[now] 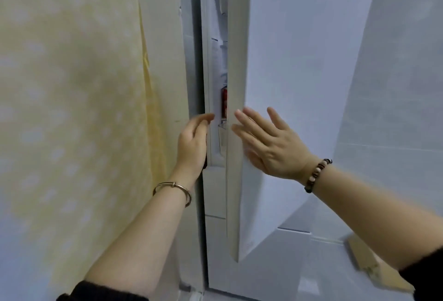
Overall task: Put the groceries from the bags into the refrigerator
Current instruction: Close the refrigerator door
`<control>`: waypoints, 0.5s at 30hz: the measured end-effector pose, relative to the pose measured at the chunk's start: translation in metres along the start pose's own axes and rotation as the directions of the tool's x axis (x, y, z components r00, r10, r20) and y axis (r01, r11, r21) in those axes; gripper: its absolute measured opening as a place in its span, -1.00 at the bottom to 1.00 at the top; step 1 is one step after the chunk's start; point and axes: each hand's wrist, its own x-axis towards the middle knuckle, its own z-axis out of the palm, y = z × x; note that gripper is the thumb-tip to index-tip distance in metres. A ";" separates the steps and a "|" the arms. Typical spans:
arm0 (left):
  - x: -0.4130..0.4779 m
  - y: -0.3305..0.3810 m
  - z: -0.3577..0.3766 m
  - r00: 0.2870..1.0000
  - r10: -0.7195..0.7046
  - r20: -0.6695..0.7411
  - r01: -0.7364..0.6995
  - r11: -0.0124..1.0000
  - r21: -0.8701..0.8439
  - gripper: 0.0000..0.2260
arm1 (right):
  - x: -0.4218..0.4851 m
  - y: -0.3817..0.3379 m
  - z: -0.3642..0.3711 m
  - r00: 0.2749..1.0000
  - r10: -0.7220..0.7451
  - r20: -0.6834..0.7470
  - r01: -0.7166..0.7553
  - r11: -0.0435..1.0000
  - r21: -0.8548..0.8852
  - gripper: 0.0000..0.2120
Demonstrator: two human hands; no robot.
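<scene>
The white refrigerator door (287, 61) stands slightly ajar in the middle of the view, leaving a narrow gap. Through the gap a red can (224, 104) shows on a door shelf. My right hand (268, 142) lies flat with spread fingers against the door's outer face near its edge. My left hand (193, 142) reaches to the gap at the fridge body's edge (206, 61), fingers relaxed and holding nothing. No bags or other groceries are in view.
A yellow patterned curtain (72, 109) hangs on the left, close beside the fridge. A cardboard box (374, 264) lies on the floor at lower right. White tiled wall fills the right side.
</scene>
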 end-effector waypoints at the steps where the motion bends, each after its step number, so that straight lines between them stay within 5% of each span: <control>1: 0.001 0.001 -0.001 0.999 0.043 -0.006 -0.043 0.999 0.008 -0.78 | 0.000 0.001 0.011 0.999 0.040 0.010 -0.040 0.999 0.020 -0.50; 6: 0.021 -0.019 0.009 0.989 0.147 -0.035 -0.139 0.977 0.160 -0.71 | -0.001 0.016 0.058 0.945 0.281 0.169 -0.293 0.955 0.046 -0.38; 11: 0.057 -0.071 0.014 0.971 0.036 -0.236 0.025 0.968 0.248 -0.66 | 0.013 0.030 0.105 0.918 0.275 0.287 -0.282 0.959 -0.020 -0.27; 15: 0.096 -0.104 0.015 0.936 -0.102 -0.337 0.164 0.974 0.159 -0.71 | 0.022 0.047 0.143 0.901 0.271 0.339 -0.264 0.962 -0.068 -0.18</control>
